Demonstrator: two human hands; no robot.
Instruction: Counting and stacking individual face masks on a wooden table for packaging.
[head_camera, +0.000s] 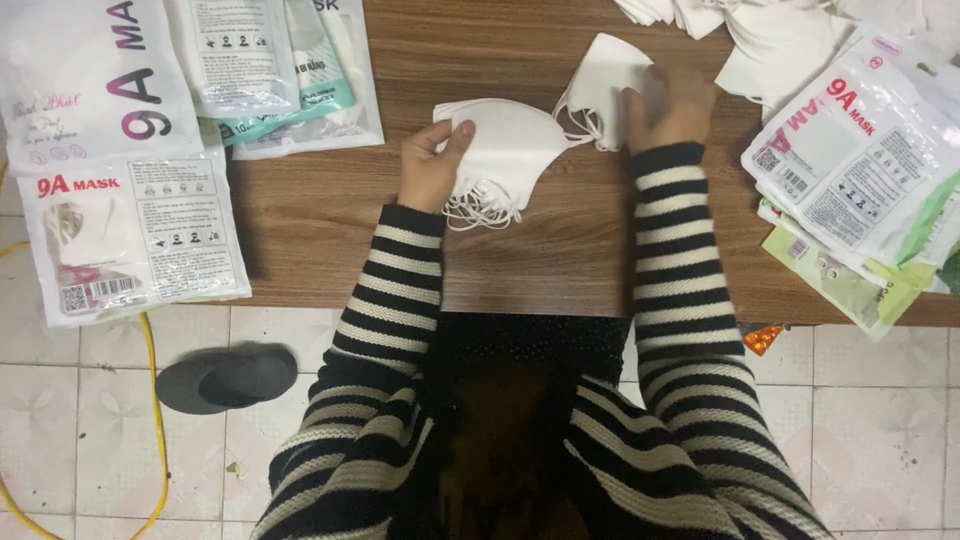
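head view, looking down on a wooden table (560, 255) at the edge of a tiled floor. far left: flat white printed packets (130, 235) with red and black lettering overhang the table edge; beside them, a clear packet with a teal band (300, 85). right edge: a fanned stack of white, red-lettered packets over pale green ones (860, 190); each holds folded white masks. top right: a loose heap of white masks (780, 35). centre: the left hand (432, 168), fingers curled, presses on a small pile of white masks (505, 155) with ear loops trailing toward the person. the right hand (672, 105) pinches a single white mask (605, 85), lifted just beside the pile. on the floor: a yellow cable (152, 400) and a dark slipper (228, 378).
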